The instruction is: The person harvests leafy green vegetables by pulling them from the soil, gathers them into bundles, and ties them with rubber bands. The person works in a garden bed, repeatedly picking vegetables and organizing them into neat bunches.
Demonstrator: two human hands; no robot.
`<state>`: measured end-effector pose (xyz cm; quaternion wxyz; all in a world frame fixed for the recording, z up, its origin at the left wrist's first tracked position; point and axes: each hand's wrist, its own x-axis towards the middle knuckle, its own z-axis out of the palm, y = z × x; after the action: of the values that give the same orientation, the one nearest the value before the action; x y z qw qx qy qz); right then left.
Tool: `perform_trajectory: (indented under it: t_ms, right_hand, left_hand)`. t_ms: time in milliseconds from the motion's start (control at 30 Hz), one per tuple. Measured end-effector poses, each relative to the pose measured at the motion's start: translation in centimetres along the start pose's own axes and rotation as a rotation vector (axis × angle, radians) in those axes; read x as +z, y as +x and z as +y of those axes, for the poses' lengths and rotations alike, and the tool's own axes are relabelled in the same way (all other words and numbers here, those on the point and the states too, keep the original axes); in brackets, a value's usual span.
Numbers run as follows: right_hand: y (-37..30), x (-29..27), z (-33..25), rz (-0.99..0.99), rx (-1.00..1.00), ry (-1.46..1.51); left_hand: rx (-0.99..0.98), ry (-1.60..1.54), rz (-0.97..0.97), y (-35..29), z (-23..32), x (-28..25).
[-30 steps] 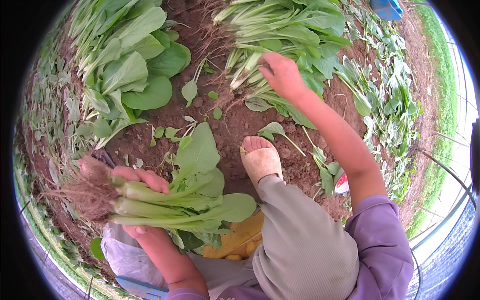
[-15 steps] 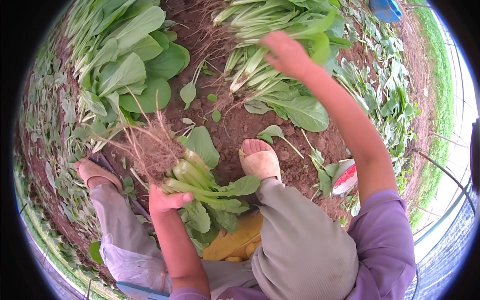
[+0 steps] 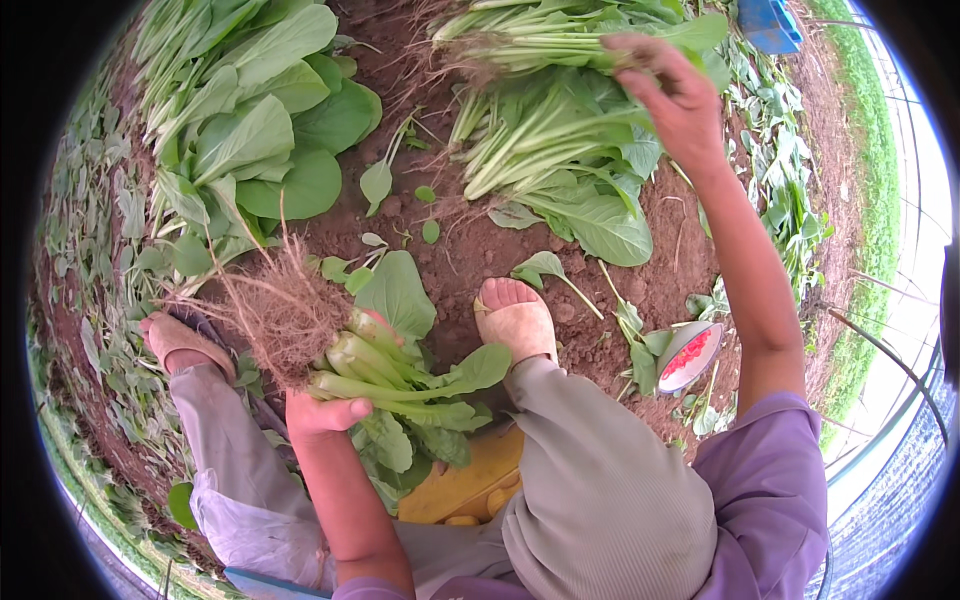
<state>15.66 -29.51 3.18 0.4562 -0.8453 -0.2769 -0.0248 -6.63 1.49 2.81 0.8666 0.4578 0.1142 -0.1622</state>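
My left hand point(image 3: 325, 412) is closed round a bunch of leafy greens point(image 3: 375, 360), stems gathered together and leaves hanging toward my lap. Its tangled brown roots point(image 3: 285, 310) point to the far left. At the far right, my right hand point(image 3: 675, 100) bends its thumb and fingers round the pale stems of some greens point(image 3: 545, 52) on top of a pile. The roots of these greens face left and their leaves spread right past the hand. Below them lie more pulled greens point(image 3: 560, 140) on the soil.
Another heap of broad-leaved greens point(image 3: 250, 150) lies at the far left. A white bowl point(image 3: 707, 360) with small red pieces sits on the right. My sandalled feet point(image 3: 520, 325) rest on brown soil. Beneath me is a yellow seat point(image 3: 460, 490); a blue container point(image 3: 768, 25) stands far right.
My right hand has moved right and slightly down over the pile, and its fingers now close round stems there. The left hand's bunch has shifted slightly left.
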Motion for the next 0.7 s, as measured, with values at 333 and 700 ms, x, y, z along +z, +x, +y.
perform_trajectory:
  t_ms: [333, 700]
  right_hand:
    - [1.5, 0.1, -11.0, -0.010, -0.257, -0.592]
    - [-2.7, 14.7, -13.3, -0.163, 0.026, 0.278]
  left_hand:
    - [0.007, 0.146, 0.127, -0.1, -0.2, -0.2]
    - [0.232, -0.176, 0.322, 1.2, -0.9, 1.6]
